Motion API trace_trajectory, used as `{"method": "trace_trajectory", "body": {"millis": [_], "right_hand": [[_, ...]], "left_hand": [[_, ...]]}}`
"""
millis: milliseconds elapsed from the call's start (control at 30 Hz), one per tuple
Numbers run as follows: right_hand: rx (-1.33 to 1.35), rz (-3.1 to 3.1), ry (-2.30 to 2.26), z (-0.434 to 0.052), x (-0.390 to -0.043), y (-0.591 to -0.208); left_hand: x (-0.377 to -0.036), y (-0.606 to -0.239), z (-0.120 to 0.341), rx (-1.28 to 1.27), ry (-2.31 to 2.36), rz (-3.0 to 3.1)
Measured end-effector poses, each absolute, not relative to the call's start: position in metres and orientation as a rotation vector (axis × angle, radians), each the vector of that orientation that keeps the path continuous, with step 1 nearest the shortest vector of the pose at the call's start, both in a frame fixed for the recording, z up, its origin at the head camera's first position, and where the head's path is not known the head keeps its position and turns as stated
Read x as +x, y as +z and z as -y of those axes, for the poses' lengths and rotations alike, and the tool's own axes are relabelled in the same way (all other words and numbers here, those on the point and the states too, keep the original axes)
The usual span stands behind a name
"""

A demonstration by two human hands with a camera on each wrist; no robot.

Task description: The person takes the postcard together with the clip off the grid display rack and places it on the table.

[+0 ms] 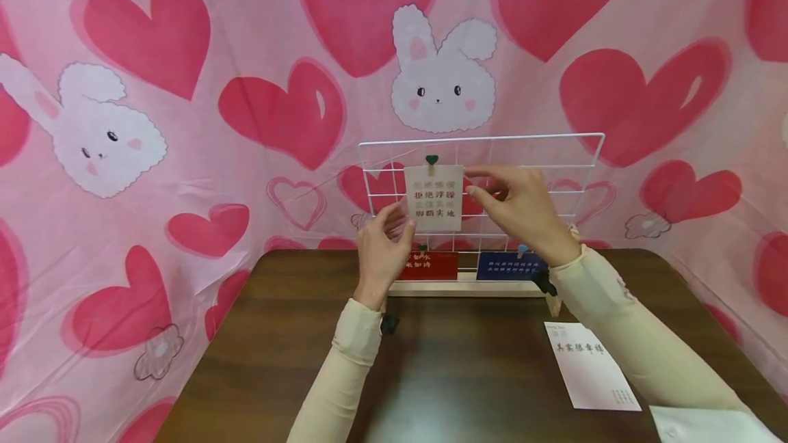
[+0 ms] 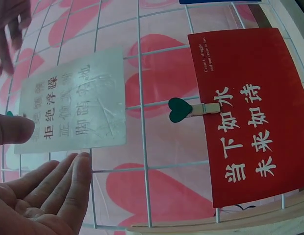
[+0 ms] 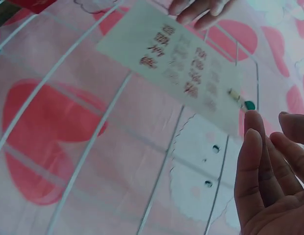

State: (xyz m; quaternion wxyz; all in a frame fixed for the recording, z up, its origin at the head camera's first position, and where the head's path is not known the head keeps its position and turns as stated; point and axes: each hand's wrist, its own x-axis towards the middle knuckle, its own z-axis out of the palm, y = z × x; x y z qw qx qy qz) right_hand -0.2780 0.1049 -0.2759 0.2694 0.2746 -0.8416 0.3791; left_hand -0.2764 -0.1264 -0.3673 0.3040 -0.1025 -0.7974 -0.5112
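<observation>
From the head view, we see the pale paper card (image 1: 434, 198) hanging on the white wire grid panel (image 1: 480, 142) by a green heart-topped wooden clip (image 1: 431, 162), our left hand (image 1: 383, 251) and right hand (image 1: 520, 207) flanking it with relaxed fingers. The left wrist view shows the left thumb touching the card's edge. The right wrist view shows straight fingers just beside the clip. We judge the card is being squared up; next calls for gentle levelling.
</observation>
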Motion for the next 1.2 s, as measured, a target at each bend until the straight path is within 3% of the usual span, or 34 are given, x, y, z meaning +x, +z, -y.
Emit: {"method": "trace_trajectory", "body": {"millis": [333, 1200], "right_hand": [[0.833, 2.183, 1.05, -0.076, -0.29, -0.261], [0.693, 2.354, 0.907, -0.044, -0.318, -0.244]], "left_hand": [[-0.281, -0.364, 0.124, -0.254, -1.345, 2.116], [-0.296, -0.354, 0.125, -0.251, -1.183, 2.144]]}}
